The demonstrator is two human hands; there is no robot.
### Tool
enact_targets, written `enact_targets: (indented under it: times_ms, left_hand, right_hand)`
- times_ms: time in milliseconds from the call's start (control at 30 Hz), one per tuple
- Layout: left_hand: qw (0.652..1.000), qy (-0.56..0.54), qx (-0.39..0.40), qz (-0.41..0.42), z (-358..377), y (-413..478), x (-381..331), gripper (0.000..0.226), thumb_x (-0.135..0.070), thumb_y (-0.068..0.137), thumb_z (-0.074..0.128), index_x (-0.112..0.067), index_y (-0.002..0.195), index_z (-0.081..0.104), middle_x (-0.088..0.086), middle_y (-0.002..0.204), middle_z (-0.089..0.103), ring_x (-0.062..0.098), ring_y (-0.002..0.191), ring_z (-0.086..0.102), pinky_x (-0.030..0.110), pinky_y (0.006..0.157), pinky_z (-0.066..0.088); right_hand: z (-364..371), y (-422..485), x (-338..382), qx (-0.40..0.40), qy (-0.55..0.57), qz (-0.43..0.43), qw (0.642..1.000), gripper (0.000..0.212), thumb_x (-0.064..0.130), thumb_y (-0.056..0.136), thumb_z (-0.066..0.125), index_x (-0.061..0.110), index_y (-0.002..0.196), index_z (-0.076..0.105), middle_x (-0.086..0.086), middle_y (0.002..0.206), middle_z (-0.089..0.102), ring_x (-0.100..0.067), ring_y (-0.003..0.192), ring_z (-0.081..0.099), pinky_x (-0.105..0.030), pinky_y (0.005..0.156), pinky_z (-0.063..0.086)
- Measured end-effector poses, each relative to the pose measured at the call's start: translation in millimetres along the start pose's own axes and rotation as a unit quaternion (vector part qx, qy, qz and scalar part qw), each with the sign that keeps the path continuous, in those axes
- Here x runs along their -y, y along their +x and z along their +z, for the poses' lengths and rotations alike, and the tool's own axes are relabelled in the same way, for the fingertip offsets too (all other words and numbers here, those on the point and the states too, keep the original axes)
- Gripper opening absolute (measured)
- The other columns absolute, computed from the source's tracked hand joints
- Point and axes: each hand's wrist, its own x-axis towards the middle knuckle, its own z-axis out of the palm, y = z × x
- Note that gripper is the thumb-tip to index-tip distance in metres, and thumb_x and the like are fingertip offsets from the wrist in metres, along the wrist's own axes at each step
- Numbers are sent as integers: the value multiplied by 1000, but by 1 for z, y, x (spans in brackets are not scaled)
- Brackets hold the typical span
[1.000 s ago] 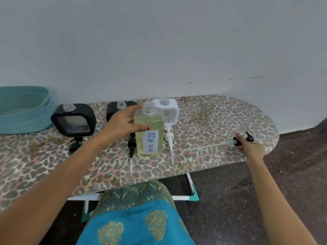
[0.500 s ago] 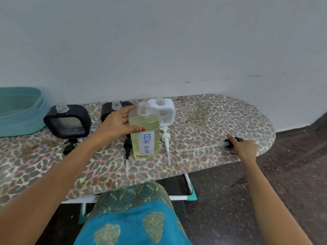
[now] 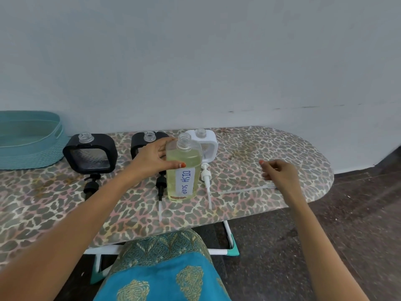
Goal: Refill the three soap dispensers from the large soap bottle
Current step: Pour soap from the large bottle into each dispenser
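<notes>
My left hand [image 3: 153, 159] grips the large open bottle [image 3: 183, 168] of yellow liquid, labelled "DISH SOAP", which stands upright on the leopard-print board [image 3: 260, 148]. Three uncapped dispensers stand behind it: a black one [image 3: 90, 154] at the left, a second black one [image 3: 148, 141] partly hidden by my hand, and a white one [image 3: 206, 141]. My right hand [image 3: 280, 173] hovers over the board with loosely curled fingers and holds nothing. The big bottle's pump with its long clear tube [image 3: 245, 190] lies under that hand.
Three removed pumps lie in front of the dispensers: black [image 3: 91, 184], black [image 3: 160, 185] and white [image 3: 206, 177]. A teal woven basket [image 3: 28, 140] sits at the far left. The board's rounded end [image 3: 323, 177] is at the right, with dark floor beyond.
My right hand has let go of the large bottle's pump, which now lies on the board, and has lifted and moved left. My left hand still holds the bottle.
</notes>
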Motion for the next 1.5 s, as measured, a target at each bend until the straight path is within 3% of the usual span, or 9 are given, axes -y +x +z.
enact_targets:
  times_ms: [100,200,367,500,667,967,1200,1333,1500]
  left_hand:
    - [1000,-5,8,-11,-1,-1,-2,74,-36,47,84,-30,113,50,-22,102,61,-10,92,61,10,83,49]
    - [1000,4,3,-13,0,-1,-3,73,-18,61,81,-21,125,47,-12,111,59,2,102,59,17,90,46]
    - [1000,0,8,-5,-1,-1,-1,68,-11,66,79,-19,125,47,-6,112,61,10,106,59,23,92,48]
    - [1000,-6,7,3,1,0,2,64,-13,65,81,-22,120,49,-2,117,62,9,106,60,30,95,49]
    - [1000,-3,20,-2,-2,-1,7,95,-42,50,83,-17,133,43,-2,125,59,9,113,58,36,100,47]
    - [998,26,56,-3,-12,-4,-2,92,-37,67,78,-22,142,26,-2,146,37,9,130,39,35,111,34]
    - [992,36,-116,44,-97,-17,2,52,-24,80,67,-22,128,46,-5,124,56,6,116,50,25,107,35]
    - [980,62,-186,38,-152,-17,29,39,-21,79,69,-24,116,54,-6,113,61,6,112,54,33,111,34]
    - [974,125,-180,-59,-193,-11,74,75,-28,77,71,-23,139,29,-3,137,44,12,128,37,31,104,30]
  right_hand:
    - [25,-12,28,83,57,-27,995,13,26,84,66,12,84,65,-3,72,65,-13,64,61,-26,69,53]
    - [52,-24,47,136,90,-71,984,7,20,81,70,19,86,65,-1,79,66,-12,71,62,-19,69,53]
    - [94,-26,49,220,67,-97,968,68,17,72,78,14,131,43,3,122,52,-8,110,51,-13,84,45]
    - [119,-27,46,296,68,-88,949,85,11,67,81,20,135,32,11,122,50,4,105,51,-15,79,50]
    - [139,-25,41,294,77,-69,950,101,40,48,88,16,133,38,-4,117,63,-17,105,63,-44,89,53]
    - [145,-22,37,271,96,-118,951,71,21,60,86,6,121,53,-4,106,69,-15,96,67,-28,79,56]
    - [146,-21,35,274,105,-116,949,61,15,60,86,7,113,58,14,92,73,-6,86,69,-18,68,56]
    - [146,-25,37,277,117,-108,948,63,44,50,86,20,103,61,13,90,73,-6,84,69,-21,70,57]
    - [146,-24,35,269,120,-94,951,95,68,24,83,23,104,59,11,93,73,-7,85,69,-22,69,57]
